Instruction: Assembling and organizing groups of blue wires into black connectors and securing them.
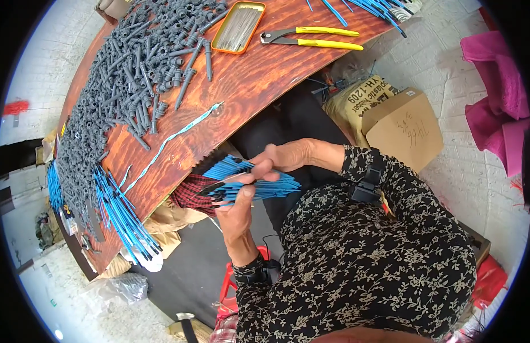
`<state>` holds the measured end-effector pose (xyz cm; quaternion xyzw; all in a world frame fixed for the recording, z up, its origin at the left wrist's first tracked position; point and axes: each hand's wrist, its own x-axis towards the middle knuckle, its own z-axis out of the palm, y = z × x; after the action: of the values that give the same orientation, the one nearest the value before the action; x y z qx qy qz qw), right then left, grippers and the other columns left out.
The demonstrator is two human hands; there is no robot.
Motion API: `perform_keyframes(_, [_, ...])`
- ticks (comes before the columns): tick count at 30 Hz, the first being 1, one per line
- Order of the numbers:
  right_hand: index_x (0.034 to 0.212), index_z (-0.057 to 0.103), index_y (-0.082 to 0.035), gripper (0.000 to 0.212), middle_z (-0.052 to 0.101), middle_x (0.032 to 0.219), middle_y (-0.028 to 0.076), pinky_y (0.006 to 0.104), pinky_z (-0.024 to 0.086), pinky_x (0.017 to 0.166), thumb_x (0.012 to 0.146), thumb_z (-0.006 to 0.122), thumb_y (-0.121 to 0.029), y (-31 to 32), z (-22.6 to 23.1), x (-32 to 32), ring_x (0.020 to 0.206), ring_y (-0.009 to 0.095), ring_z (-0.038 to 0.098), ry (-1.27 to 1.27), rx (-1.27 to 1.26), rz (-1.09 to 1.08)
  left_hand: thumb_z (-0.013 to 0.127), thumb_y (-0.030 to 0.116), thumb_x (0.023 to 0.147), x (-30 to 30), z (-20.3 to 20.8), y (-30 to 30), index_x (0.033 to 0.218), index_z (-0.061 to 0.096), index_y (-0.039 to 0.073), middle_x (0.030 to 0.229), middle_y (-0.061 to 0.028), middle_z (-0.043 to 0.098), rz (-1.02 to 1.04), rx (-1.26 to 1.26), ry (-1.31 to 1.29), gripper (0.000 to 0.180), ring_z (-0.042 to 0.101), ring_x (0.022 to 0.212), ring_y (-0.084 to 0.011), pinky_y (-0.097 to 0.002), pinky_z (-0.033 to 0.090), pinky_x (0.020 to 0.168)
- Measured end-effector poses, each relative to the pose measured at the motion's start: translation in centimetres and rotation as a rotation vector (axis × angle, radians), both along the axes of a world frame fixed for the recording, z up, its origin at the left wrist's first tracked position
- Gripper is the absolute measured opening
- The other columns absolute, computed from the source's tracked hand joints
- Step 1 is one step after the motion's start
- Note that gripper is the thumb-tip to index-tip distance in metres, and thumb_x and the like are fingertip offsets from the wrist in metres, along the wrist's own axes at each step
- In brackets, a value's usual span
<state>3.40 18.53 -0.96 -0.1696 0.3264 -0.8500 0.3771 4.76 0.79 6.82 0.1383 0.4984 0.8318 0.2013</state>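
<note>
Work appears partway: at frame centre, the left hand (pixel 236 214) grips a bundle of slim blue rods (pixel 282 186), the right hand (pixel 285 156) closes over it, and heaped dark-grey plastic fittings (pixel 128 74), upper left, lie loose, apparently unprocessed.

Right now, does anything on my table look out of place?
Yes: the blue rods at lower left overhang the table, so they look askew, and the grey parts sprawl loose with no tray around them, as if spilled.
</note>
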Motion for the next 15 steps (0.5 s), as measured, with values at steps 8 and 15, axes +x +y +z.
perform_keyframes(8, [0.123,0.062,-0.005,0.069,0.059,0.092,0.002,0.0295,0.045,0.082,0.061,0.087,-0.022,-0.1,13.7,-4.4,0.093,0.016,0.057,0.742,0.452,-0.218,0.073,0.012,0.085,-4.4,7.3,-1.2,0.11,0.062,0.002,0.106,-0.0142,0.064,0.282,-0.036,0.504,0.029,0.065,0.083,-0.0276,-0.038,0.054,0.082])
perform_keyframes(15, [0.1,0.069,-0.003,0.041,0.069,0.088,0.005,0.0288,0.05,0.075,0.067,0.085,-0.022,0.9,17.5,-8.8,0.085,0.015,0.063,0.767,0.507,-0.401,0.064,0.021,0.095,-7.5,12.6,2.6,0.13,0.055,0.001,0.125,-0.0281,0.06,0.246,-0.15,0.754,0.041,0.066,0.096,-0.0302,-0.0493,0.052,0.092])
